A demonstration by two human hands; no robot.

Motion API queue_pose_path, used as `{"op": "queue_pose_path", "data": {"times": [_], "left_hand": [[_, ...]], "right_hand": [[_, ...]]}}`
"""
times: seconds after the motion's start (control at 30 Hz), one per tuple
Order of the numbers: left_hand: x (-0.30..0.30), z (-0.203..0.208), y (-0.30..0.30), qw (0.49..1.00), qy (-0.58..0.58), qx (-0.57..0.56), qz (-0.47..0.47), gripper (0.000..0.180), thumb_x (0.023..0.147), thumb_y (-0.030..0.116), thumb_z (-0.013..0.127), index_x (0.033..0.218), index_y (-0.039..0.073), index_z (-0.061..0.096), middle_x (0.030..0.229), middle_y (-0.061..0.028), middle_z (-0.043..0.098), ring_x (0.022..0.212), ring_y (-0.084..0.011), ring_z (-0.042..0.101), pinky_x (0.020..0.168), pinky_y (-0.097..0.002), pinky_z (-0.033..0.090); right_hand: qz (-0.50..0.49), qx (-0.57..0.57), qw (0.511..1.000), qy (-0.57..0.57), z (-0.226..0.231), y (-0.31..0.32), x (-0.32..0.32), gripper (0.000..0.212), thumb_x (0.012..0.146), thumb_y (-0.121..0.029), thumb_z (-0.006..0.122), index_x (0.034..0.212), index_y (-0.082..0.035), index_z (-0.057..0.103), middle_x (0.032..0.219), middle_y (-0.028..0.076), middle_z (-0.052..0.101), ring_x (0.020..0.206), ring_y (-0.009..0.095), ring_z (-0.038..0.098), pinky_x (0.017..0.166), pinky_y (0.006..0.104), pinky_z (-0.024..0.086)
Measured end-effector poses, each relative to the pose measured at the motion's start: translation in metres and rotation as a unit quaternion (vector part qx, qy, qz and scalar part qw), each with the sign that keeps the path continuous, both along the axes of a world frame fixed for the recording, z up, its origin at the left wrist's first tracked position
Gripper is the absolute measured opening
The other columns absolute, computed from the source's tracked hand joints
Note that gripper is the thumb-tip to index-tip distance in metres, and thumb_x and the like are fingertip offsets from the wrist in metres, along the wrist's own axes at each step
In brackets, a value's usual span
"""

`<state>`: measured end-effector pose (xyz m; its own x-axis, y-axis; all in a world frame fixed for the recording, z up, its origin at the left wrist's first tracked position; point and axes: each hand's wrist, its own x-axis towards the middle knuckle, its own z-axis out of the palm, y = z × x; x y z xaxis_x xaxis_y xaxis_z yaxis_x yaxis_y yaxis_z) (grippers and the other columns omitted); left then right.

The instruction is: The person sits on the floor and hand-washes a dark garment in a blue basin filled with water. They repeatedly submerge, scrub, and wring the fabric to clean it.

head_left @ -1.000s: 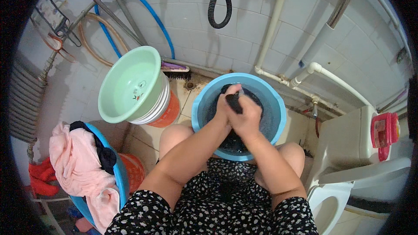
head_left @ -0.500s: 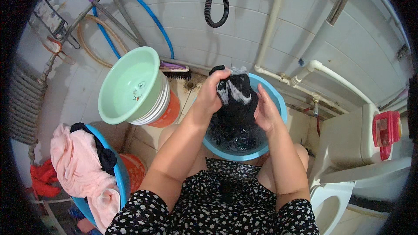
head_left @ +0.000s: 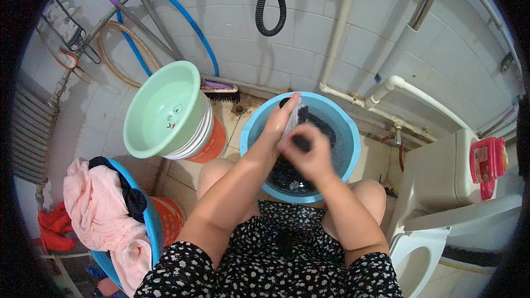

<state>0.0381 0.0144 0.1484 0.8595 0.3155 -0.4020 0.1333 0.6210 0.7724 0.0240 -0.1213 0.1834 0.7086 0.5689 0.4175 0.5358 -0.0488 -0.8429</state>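
Over a light blue basin (head_left: 354, 149), my left hand (head_left: 280, 120) is closed on a wet black cloth (head_left: 319, 127), with pale suds on the part beside its palm. The cloth's exact kind does not show. My right hand (head_left: 310, 152) is curled against the same cloth, close beside my left hand, its fingers somewhat blurred by motion. Dark fabric shows inside the curl of its thumb and fingers. Lower down, the black cloth hangs into dark water in the basin, where its outline is hard to make out.
At left, a pale green basin (head_left: 160, 113) tops an orange-and-white bucket (head_left: 212, 138). Pink laundry (head_left: 99, 198) overflows a blue tub (head_left: 154, 226). A toilet (head_left: 422, 254) stands at right. A brush (head_left: 221, 91) and pipes (head_left: 338, 33) line the tiled wall.
My right hand has moved left, from the basin's right side onto the cloth beside my left hand. The lifted cloth has come down and is bunched between the hands.
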Motion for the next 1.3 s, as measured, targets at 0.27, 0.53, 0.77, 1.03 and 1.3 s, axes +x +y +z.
{"op": "queue_pose_path", "data": {"times": [0.27, 0.53, 0.77, 1.03, 1.3], "left_hand": [[-0.023, 0.02, -0.056, 0.986, -0.02, -0.136, 0.095, 0.019, 0.086, 0.025, 0.054, 0.095, 0.009, 0.06, 0.091, -0.0027, 0.061, 0.084, -0.0175, 0.058, 0.076, -0.0321, 0.046], [-0.01, 0.01, -0.041, 0.997, -0.01, -0.053, -0.059, 0.04, 0.093, 0.047, 0.043, 0.091, 0.01, 0.056, 0.084, -0.0028, 0.057, 0.078, -0.0141, 0.053, 0.073, -0.0297, 0.043], [-0.026, 0.043, -0.036, 0.848, -0.072, 0.445, -0.28, 0.044, 0.073, 0.04, 0.071, 0.092, 0.001, 0.064, 0.073, -0.0051, 0.062, 0.07, -0.0146, 0.057, 0.068, -0.0302, 0.045], [-0.031, 0.066, 0.004, 0.964, -0.15, 0.204, -0.078, 0.028, 0.08, 0.02, 0.062, 0.098, -0.001, 0.061, 0.084, -0.0046, 0.062, 0.076, -0.0129, 0.057, 0.069, -0.0274, 0.046], [-0.03, 0.056, 0.02, 0.989, -0.122, -0.082, -0.001, 0.026, 0.082, 0.022, 0.058, 0.099, 0.001, 0.06, 0.089, -0.0081, 0.065, 0.078, -0.0197, 0.064, 0.07, -0.0323, 0.052]], "right_hand": [[-0.25, 0.046, 0.965, 0.061, -0.011, 0.014, 0.038, 0.025, 0.079, -0.022, 0.069, 0.072, -0.001, 0.06, 0.064, 0.011, 0.06, 0.058, 0.019, 0.056, 0.059, 0.031, 0.046], [-0.222, 0.06, 0.972, -0.054, -0.004, 0.017, 0.022, 0.028, 0.079, -0.027, 0.069, 0.074, -0.001, 0.059, 0.069, 0.008, 0.061, 0.067, 0.017, 0.057, 0.066, 0.0312, 0.045], [-0.173, 0.018, 0.981, 0.08, 0.015, -0.028, 0.066, 0.038, 0.085, -0.039, 0.062, 0.085, 0.0, 0.061, 0.068, 0.006, 0.063, 0.065, 0.014, 0.058, 0.064, 0.0279, 0.046], [0.038, -0.023, 0.981, 0.188, 0.001, -0.039, 0.082, 0.04, 0.076, -0.031, 0.073, 0.101, -0.002, 0.063, 0.086, 0.008, 0.064, 0.077, 0.015, 0.058, 0.073, 0.0293, 0.047], [0.103, 0.014, 0.933, 0.345, -0.021, -0.024, 0.067, 0.037, 0.082, -0.018, 0.066, 0.114, -0.004, 0.054, 0.099, 0.003, 0.06, 0.085, 0.011, 0.055, 0.076, 0.0257, 0.045]]}}
